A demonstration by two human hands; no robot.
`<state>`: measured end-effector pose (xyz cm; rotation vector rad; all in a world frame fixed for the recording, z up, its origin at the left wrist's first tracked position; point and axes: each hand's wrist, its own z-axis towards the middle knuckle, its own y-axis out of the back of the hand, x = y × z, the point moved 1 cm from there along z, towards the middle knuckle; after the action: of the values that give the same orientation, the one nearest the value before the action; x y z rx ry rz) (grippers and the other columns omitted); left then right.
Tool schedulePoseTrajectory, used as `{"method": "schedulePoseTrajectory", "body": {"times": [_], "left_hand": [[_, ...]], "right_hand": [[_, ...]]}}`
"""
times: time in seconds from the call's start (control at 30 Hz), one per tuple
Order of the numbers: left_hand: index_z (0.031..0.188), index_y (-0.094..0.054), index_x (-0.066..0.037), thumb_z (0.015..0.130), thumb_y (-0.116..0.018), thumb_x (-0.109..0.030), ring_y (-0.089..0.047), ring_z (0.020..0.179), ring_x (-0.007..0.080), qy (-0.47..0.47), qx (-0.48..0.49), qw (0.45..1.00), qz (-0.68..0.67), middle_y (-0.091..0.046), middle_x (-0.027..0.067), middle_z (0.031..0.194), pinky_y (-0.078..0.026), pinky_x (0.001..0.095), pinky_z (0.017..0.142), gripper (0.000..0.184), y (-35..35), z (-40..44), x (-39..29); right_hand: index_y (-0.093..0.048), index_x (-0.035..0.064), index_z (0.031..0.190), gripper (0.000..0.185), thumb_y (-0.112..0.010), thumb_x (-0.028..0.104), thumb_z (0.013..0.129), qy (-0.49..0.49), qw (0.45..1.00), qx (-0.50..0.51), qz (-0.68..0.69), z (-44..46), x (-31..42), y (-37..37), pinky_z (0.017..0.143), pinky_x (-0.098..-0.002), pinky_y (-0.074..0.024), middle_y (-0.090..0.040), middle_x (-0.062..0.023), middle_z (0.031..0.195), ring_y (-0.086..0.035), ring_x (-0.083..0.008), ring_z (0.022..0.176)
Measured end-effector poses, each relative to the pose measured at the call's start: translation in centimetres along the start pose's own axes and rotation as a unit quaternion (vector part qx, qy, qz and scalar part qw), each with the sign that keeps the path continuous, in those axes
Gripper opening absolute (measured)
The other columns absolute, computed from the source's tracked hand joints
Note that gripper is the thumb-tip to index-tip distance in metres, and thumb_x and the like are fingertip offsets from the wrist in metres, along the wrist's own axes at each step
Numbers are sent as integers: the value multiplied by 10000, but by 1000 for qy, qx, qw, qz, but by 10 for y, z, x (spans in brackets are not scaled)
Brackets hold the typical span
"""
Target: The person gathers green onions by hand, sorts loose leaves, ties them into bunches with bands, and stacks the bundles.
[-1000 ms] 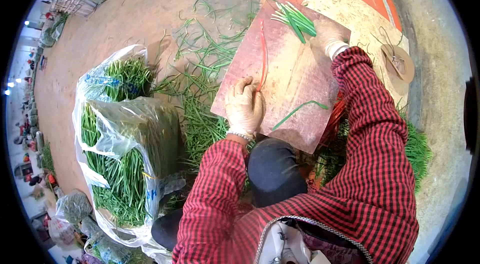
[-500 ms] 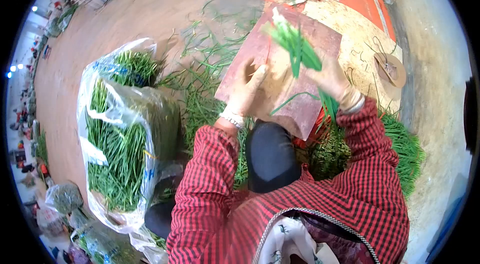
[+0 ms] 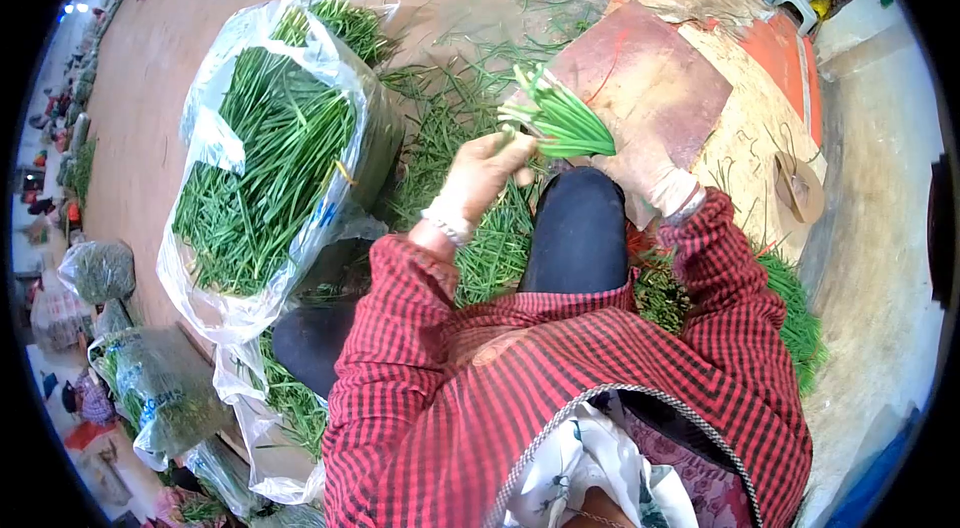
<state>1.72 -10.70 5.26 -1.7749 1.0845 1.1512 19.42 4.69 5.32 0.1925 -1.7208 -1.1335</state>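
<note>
A bunch of garlic chives (image 3: 572, 123) is in my right hand (image 3: 648, 173), whose fingers are wrapped round its green part above my knee. The pale stem ends point to the upper left. My left hand (image 3: 487, 171) is closed in a pinch right by those ends; what lies between its fingertips is too small to make out. Beneath the bunch and beyond it is a flat reddish board (image 3: 670, 68).
At the left stands an open clear plastic bag (image 3: 215, 143) packed with chives (image 3: 265, 183). Loose leaves (image 3: 440, 128) litter the floor. More chives (image 3: 793, 313) lie by my right elbow. A brown tape roll (image 3: 800, 188) rests at the right, near the wall (image 3: 870, 148).
The bunch has come down and left, nearer to my body, its stem ends turning toward my left hand. My left hand has closed beside them. The camera view has also shifted.
</note>
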Motion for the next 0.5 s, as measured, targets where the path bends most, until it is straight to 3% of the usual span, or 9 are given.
{"method": "schedulePoseTrajectory", "body": {"times": [0.07,0.2,0.23,0.27,0.33,0.37,0.43,0.47,0.5], "left_hand": [[967,-680,-59,975,-537,-325,-352,500,18,-6,-27,999,40,-492,-77,611,-253,175,466,301,35,-13,9],[906,-682,-48,954,-586,-303,-453,556,36,29,-70,991,112,-595,-32,704,-360,194,539,277,101,-37,71],[933,-688,-34,934,-618,-321,-567,661,84,70,-43,984,161,-654,2,775,-457,240,653,296,114,-46,95],[1062,-665,-14,916,-632,-365,-641,831,167,112,-23,950,292,-689,66,906,-501,295,781,381,121,-56,106],[1194,-602,-5,896,-646,-403,-638,976,229,51,-55,903,423,-675,132,1059,-495,336,873,500,123,-75,112],[1255,-557,-10,883,-653,-428,-626,1030,245,50,-75,906,414,-644,161,1138,-489,345,901,568,125,-83,101],[1213,-594,-19,894,-670,-294,-626,1002,190,11,-146,955,257,-658,116,1103,-490,313,891,428,139,-92,89],[1196,-608,-20,901,-669,-233,-623,996,170,-23,-185,964,189,-660,98,1096,-489,299,885,369,146,-96,77],[1140,-639,-29,879,-664,-155,-659,917,176,-108,-246,944,194,-679,113,1005,-519,285,808,290,154,-102,63]], "right_hand": [[-572,106,1227,512,-711,332,789,-99,991,54,-68,2,19,11,833,-392,-503,-677,-166,1005,-650,-322,971],[-609,106,1164,450,-682,329,780,-122,974,8,-192,44,-63,12,823,-419,-497,-676,-183,985,-645,-345,960],[-615,95,1140,419,-656,308,783,-132,971,-15,-198,54,-71,15,825,-430,-493,-671,-197,991,-640,-360,957],[-622,84,1117,389,-631,288,786,-140,968,-38,-204,63,-78,15,828,-441,-490,-666,-211,997,-635,-375,955],[-598,77,1152,433,-654,294,781,-125,972,-23,-196,78,-93,13,829,-438,-491,-660,-220,995,-635,-382,944],[-574,71,1188,481,-677,299,776,-117,975,-15,-188,89,-98,8,830,-436,-493,-655,-230,994,-635,-389,934],[-575,54,1179,523,-722,290,737,-84,978,27,-187,102,-93,8,841,-428,-490,-658,-223,996,-636,-372,949],[-557,41,1203,555,-733,266,728,-44,988,59,-134,107,-104,5,867,-424,-485,-648,-228,1040,-623,-375,992],[-555,69,1200,531,-712,235,720,-41,978,47,-198,106,-87,5,917,-429,-473,-637,-200,1113,-609,-348,1050]]}}
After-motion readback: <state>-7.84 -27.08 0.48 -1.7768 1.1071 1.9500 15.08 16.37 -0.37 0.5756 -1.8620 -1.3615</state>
